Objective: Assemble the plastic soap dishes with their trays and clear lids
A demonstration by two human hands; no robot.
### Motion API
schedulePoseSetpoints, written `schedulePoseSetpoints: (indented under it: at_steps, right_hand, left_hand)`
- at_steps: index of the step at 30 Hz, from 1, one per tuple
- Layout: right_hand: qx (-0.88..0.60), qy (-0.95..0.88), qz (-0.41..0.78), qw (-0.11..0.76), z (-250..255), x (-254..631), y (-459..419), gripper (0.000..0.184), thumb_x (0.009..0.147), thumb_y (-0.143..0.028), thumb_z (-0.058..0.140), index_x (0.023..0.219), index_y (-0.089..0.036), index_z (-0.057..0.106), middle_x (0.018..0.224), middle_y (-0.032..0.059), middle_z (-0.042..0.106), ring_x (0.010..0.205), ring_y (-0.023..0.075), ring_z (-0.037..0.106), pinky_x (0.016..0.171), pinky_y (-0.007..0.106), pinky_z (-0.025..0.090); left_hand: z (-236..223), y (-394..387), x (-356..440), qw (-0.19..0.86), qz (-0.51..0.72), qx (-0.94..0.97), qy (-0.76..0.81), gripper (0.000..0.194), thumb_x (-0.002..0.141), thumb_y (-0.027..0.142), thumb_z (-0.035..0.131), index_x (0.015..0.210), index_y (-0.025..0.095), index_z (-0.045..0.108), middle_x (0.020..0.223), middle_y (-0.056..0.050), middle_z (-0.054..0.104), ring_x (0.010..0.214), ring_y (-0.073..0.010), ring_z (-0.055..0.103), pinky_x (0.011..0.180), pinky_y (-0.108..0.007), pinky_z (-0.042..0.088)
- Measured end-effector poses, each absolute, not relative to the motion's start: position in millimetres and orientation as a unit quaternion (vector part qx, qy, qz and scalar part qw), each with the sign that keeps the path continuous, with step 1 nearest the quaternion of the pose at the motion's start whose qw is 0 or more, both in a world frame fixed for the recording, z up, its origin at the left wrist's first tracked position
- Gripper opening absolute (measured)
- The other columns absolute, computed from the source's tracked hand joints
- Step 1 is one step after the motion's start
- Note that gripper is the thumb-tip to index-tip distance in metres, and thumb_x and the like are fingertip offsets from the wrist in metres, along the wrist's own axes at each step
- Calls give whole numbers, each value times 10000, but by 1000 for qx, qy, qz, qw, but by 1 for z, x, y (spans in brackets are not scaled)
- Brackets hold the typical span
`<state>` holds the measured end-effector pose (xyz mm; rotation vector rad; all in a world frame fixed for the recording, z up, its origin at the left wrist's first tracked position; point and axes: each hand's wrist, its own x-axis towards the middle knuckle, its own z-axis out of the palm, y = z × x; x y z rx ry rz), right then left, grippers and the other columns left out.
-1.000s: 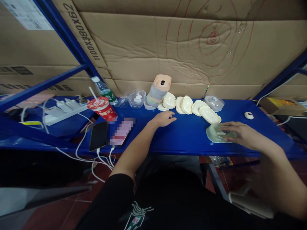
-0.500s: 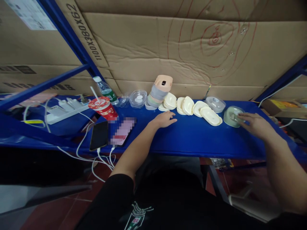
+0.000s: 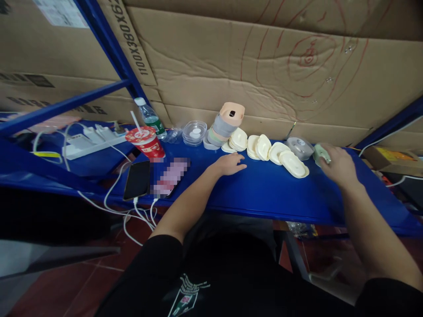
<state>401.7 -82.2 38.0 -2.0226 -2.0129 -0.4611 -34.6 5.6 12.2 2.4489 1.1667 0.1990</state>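
Note:
My left hand rests on the blue table, fingers stretched out and holding nothing. Just behind it lie several cream plastic pieces, shaped like shallow oval lids. My right hand is wrapped over a pale green plastic container at the right, with the thumb on its near side. Much of that container is hidden under the hand. Left of it stands a clear, rounded plastic container. More cream pieces overlap in a row between the hands.
A leaning stack of grey and peach plastic shells stands at the back. At the left are clear tubs, a red cup with a straw, a water bottle, two phones on white cables, and a power strip. Cardboard walls the back.
My right hand has moved left and closed over the pale green container, covering more of it. My left hand stays in place. The view has shifted slightly.

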Motion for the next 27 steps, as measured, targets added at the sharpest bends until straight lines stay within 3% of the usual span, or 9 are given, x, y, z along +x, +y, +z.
schedulePoseSetpoints:
  at_steps: [4,8,13,17,20,27]
  right_hand:
    - [-609,-781,-65,124,48,333,-66,555,1032,-493,521,1373,-96,703,1403,221,721,1325,361,640,1171,455,449]
    - [-575,-811,-49,101,63,276,-44,541,997,-593,551,1305,-194,746,1318,163,752,1262,370,668,1116,489,486]
    - [-688,-723,-56,-24,72,251,-26,575,916,-679,663,1146,-165,780,1198,220,781,1144,427,710,931,505,533]
    - [-742,-664,-32,-86,59,265,-25,586,902,-702,686,1111,-159,758,1181,238,779,1118,411,724,865,465,523]
    - [-740,-667,-5,-88,48,275,-25,546,903,-660,711,1152,-175,729,1203,221,776,1112,382,726,861,436,508]
    - [-725,-687,22,-43,52,278,-31,402,922,-367,713,1283,-195,673,1172,157,793,1119,347,727,833,390,500]
  left_hand:
    - [13,6,-35,199,82,879,425,575,1027,502,545,1476,149,618,1379,-153,718,1248,-291,699,1083,-403,517]
    - [12,8,-36,190,83,877,433,558,1030,505,543,1451,150,633,1352,-143,737,1244,-304,696,1069,-422,526]
    - [8,7,-35,180,83,882,428,544,1037,499,546,1450,156,632,1357,-139,733,1260,-302,691,1083,-429,527]
    - [7,5,-34,177,80,885,423,545,1046,502,540,1451,147,629,1381,-153,719,1277,-317,686,1086,-453,532]
    - [8,4,-34,176,82,886,422,551,1049,510,532,1455,148,625,1382,-158,719,1279,-328,684,1083,-467,533]
    - [8,6,-37,191,91,887,411,546,1043,485,564,1458,136,621,1357,-154,733,1263,-307,695,1079,-425,529]
